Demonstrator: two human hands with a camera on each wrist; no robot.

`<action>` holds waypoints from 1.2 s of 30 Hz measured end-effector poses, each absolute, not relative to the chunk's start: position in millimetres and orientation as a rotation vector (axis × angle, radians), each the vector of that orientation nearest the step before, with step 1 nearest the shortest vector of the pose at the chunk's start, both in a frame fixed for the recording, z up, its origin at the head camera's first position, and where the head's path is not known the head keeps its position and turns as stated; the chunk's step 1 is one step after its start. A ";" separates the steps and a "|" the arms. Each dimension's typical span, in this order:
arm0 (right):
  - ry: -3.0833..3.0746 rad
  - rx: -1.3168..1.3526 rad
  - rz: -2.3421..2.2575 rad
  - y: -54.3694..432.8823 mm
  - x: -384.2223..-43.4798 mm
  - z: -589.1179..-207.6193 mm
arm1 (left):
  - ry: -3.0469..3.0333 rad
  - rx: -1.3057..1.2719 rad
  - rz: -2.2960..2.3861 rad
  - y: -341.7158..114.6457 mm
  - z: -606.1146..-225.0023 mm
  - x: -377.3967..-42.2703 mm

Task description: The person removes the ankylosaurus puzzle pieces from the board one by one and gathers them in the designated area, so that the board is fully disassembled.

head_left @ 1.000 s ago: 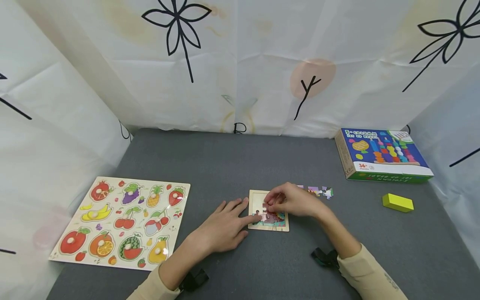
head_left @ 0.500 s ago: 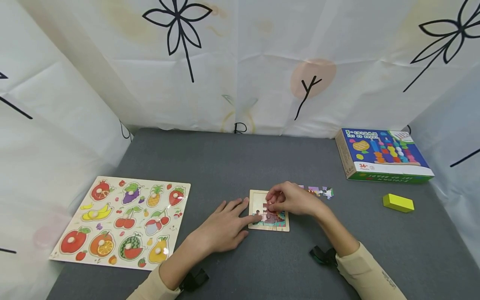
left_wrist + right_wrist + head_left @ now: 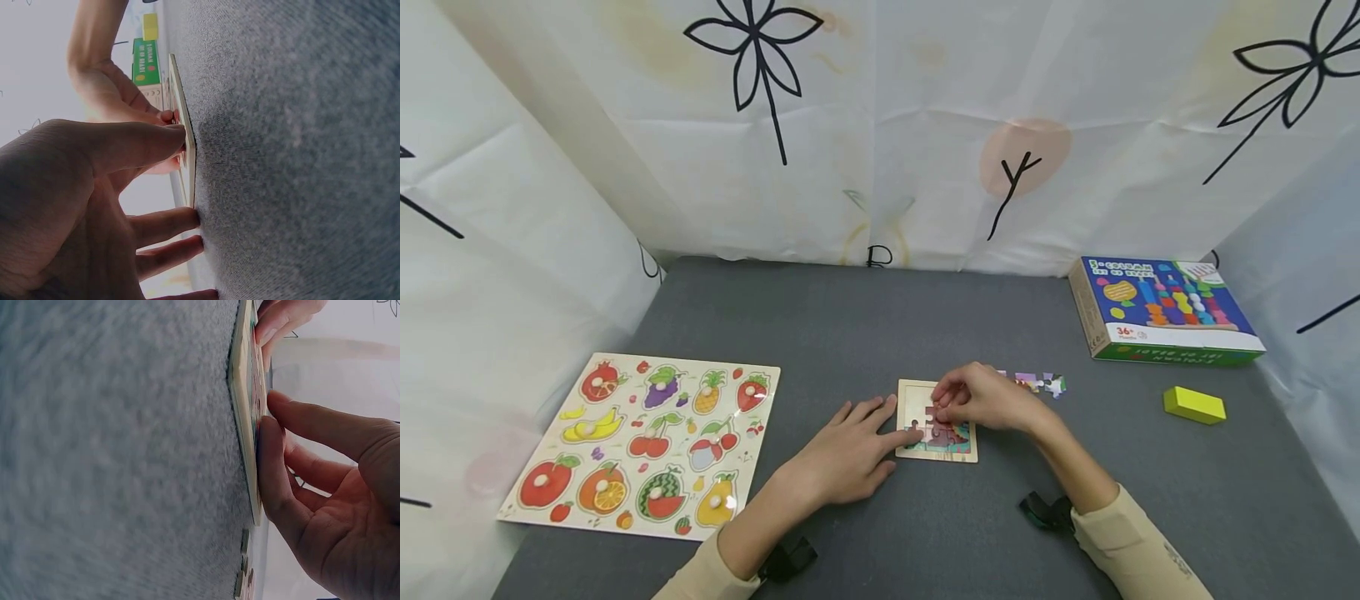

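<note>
A small wooden jigsaw tray (image 3: 937, 457) lies on the grey table, its lower part filled with reddish-brown and teal puzzle pieces (image 3: 942, 436). My left hand (image 3: 846, 457) spreads its fingers flat beside the tray, and its thumb (image 3: 150, 145) presses on the tray's left side. Over the upper right of the tray, my right hand (image 3: 988, 402) pinches a puzzle piece between thumb and forefinger; the fingertips mostly hide that piece. In the right wrist view the right fingertips (image 3: 270, 434) are right at the tray's surface. Loose puzzle pieces (image 3: 1028, 382) lie behind the right hand.
A large fruit peg puzzle board (image 3: 634, 446) lies to the left, partly beneath the left forearm in view. At the back right sits a blue and green toy box (image 3: 1172, 308), with a yellow block (image 3: 1195, 406) in front of it. A printed white cloth (image 3: 880, 150) surrounds the table.
The right hand has shifted very slightly upward over the tray, still pinching. The left hand and the tray stay in place.
</note>
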State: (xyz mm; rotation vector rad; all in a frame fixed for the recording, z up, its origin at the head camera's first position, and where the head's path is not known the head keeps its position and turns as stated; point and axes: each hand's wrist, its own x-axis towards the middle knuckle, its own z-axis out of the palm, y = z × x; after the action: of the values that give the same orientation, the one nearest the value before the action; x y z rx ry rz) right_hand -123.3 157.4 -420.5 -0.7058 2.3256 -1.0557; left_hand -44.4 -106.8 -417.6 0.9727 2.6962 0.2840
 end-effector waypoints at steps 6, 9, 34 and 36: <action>2.303 -0.691 -1.062 155.9 -123.4 -420.3 | 2.697 0.952 0.282 -106.9 -416.4 -44.5; 2.286 -0.683 -1.074 156.9 -122.8 -419.3 | 2.697 0.957 0.275 -106.7 -415.6 -44.4; 2.197 -0.757 -1.217 180.0 -120.1 -411.6 | 2.706 0.973 0.262 -106.4 -417.4 -44.8; 2.201 -0.749 -1.226 185.3 -119.0 -409.9 | 2.706 0.970 0.261 -106.4 -417.4 -44.7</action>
State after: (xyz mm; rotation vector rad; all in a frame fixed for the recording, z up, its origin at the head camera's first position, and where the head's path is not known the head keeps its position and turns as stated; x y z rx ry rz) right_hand -119.0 185.3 -409.9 -0.7489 2.2012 -1.2257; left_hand -44.7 -106.4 -417.4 0.9704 2.7055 0.2614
